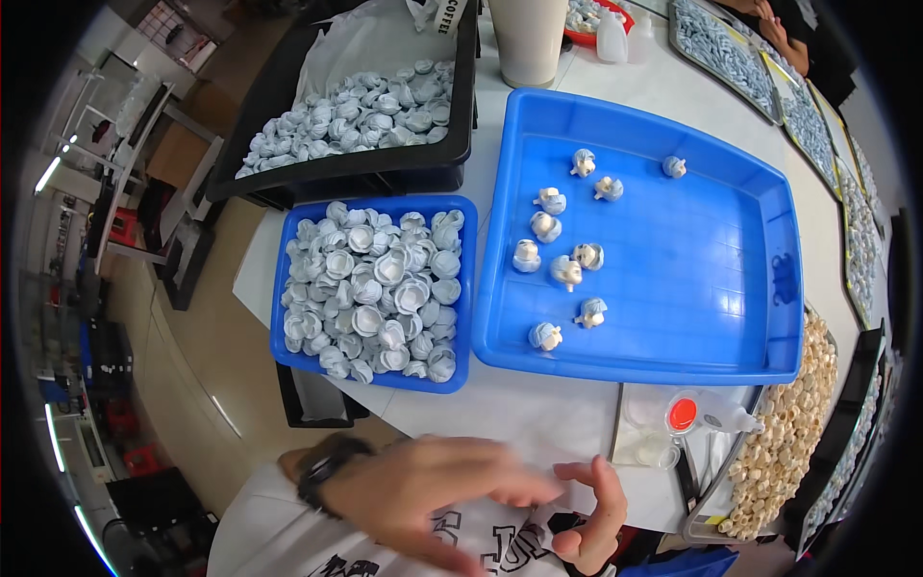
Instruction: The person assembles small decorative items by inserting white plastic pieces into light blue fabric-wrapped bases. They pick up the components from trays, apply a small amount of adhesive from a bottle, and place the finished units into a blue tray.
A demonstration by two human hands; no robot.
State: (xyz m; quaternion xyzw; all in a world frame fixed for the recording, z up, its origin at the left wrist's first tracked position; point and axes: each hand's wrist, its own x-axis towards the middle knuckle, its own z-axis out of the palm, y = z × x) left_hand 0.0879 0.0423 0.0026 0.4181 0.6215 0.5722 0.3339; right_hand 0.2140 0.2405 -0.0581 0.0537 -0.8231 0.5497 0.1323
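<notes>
My left hand (433,495), with a dark watch on its wrist, is in front of my chest. It is smeared by motion, but its fingers stretch right with the thumb apart. Facing it is my right hand (591,514), thumb and forefinger curved and apart. I make out nothing in either hand. Beyond them, a small blue tray (423,384) is heaped with pale blue cup-shaped shells (365,288). To its right, a large blue tray (683,298) holds several small figure heads (567,273), cream with pale blue shells on them.
A black bin (413,159) with more shells stands behind the small tray, beside a tall white cup (529,43). At right lie cream pieces (784,442), a squeeze bottle (726,413) and a red-topped round container (682,413). Another person's hands (769,29) show at the far right.
</notes>
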